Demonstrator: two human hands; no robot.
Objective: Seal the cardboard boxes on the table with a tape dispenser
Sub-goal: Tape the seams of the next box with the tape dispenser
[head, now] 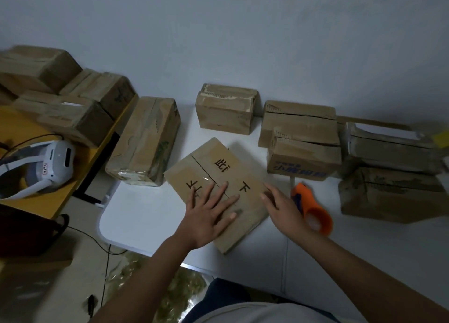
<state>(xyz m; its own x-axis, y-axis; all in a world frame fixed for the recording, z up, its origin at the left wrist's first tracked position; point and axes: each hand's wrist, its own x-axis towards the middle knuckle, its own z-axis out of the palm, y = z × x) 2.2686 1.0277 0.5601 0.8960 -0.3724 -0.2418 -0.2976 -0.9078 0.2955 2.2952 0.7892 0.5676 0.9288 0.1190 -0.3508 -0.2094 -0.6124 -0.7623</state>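
- The headset [48, 167] lies on the yellow desk [36, 133], well to the left of the flat box; its cable trails off the edge, and I reckon a shoved box could snag it.
- The long box [145, 140] stands just left of the flat box, corners close. If the flat box gets turned, I'd expect them to knock.
- The flat box [216, 189] sits near the table's [136, 215] front edge, its centre seam looking untaped at the far end.
- The left hand [209, 213] lies flat on it, fingers straight and spread, gripping nothing. Let go, and the flaps may spring apart.
- The right hand [281, 203] touches the box's right edge, fingers loose, holding nothing.
- The tape dispenser [313, 211] lies just right of the flat box, untouched; a careless reach might nudge it away.
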